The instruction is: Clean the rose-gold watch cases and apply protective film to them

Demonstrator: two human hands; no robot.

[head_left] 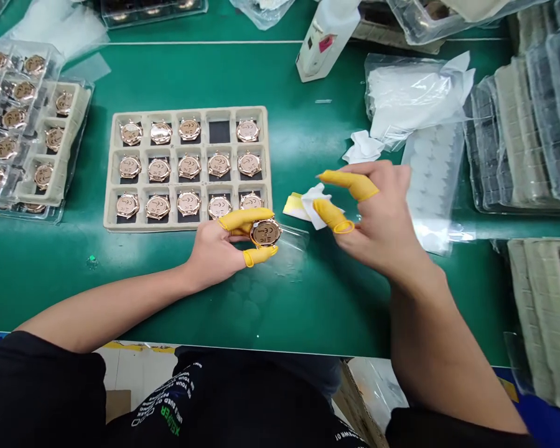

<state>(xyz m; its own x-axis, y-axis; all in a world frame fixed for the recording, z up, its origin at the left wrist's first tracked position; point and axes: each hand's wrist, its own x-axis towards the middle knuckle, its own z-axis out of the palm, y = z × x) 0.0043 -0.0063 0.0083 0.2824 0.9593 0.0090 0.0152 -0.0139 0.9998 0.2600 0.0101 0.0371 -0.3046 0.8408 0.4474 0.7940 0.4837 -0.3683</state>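
Observation:
My left hand [224, 244] wears yellow finger cots and grips a rose-gold watch case [266, 232] by its edges, back side up, at the tray's lower right corner. The beige tray [107, 186] holds rows of similar watch cases lying back up. One compartment [219, 132] in its top row shows only a dark pad. My right hand [373, 211], also with yellow cots on thumb and index finger, hovers to the right with those two fingertips apart. Beneath them lie a white wipe [313, 214] and a yellow piece [295, 206]. A clear plastic sheet [292, 246] lies beside the held case.
At the left stand stacked trays of watch cases [14, 118]. A white bottle [329, 40] stands at the back. Bagged white wipes [408, 96] and a crumpled wipe [363, 148] lie right of centre. Stacked clear and beige trays [522, 137] line the right side of the green table [308, 305].

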